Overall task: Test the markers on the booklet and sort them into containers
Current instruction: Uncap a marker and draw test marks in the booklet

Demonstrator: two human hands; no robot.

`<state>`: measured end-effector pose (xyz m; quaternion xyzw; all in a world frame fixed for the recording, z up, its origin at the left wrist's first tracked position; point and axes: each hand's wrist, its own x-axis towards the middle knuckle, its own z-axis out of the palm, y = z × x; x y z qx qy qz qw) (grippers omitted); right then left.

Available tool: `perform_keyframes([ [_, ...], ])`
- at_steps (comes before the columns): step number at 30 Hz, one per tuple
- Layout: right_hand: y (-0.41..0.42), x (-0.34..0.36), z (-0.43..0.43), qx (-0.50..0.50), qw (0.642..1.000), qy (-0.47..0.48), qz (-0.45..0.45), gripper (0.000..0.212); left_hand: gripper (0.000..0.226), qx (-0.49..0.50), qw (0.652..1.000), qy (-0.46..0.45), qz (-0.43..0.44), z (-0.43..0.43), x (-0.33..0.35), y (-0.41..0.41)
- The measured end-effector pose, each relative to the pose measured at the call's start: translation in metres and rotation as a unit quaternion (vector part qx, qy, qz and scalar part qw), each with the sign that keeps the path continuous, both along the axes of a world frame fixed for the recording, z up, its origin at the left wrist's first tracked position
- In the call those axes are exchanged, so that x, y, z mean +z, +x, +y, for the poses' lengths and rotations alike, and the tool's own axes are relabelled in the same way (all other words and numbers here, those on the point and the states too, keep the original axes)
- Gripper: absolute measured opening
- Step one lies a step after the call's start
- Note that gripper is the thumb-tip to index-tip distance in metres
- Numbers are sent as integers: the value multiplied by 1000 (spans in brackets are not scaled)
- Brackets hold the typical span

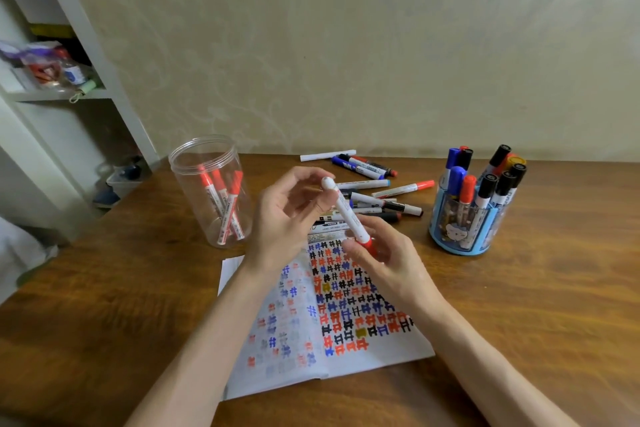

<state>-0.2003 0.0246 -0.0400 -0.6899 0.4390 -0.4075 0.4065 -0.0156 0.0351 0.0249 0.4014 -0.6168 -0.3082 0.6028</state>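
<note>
A home room: patterned wallpaper [346, 45], wooden desk [536, 305], cluttered white shelf [62, 94].

We see a brown wooden table [519, 305] with a visible grain and a soft shine. The round clear plastic jar [187, 191] is glossy, the white paper booklet [277, 378] looks matt, and the white plastic marker with red cap [348, 215] seems smooth.
</note>
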Motion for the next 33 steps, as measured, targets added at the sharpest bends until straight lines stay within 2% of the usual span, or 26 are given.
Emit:
perform_keyframes([
  [4, -10, 13, 5, -15, 996, 23, -82, 40, 26, 27, 997, 44, 58, -1, -20, 5],
  [6, -17, 20, 5, -38, 989, 46, -137, 36, 26, 52, 993, 82, 60, -2, -32, 10],
  [9, -24, 26, 4, -89, 968, 53, -229, 29, 23, 51, 992, 117, 5, -2, -42, 12],
  [11, -25, 26, 3, -112, 960, 42, -253, 27, 19, 30, 990, 130, -52, -2, -46, 9],
  [14, -21, 24, 4, -132, 957, 10, -260, 25, 17, -14, 975, 158, -157, 1, -51, 3],
  [16, -18, 22, 4, -151, 957, -16, -247, 41, 18, -46, 964, 167, -203, 4, -54, -2],
  [18, -16, 20, 4, -169, 957, -44, -234, 48, 19, -59, 961, 169, -209, 8, -55, -7],
  [23, -15, 16, 1, -192, 953, -63, -225, 44, 21, -48, 962, 157, -219, 10, -56, -10],
  [28, -17, 14, 0, -200, 951, -61, -228, 34, 16, -18, 965, 141, -222, 11, -57, -10],
  [33, -20, 5, -4, -210, 957, -51, -194, 19, 14, 4, 967, 124, -223, 13, -59, -12],
])
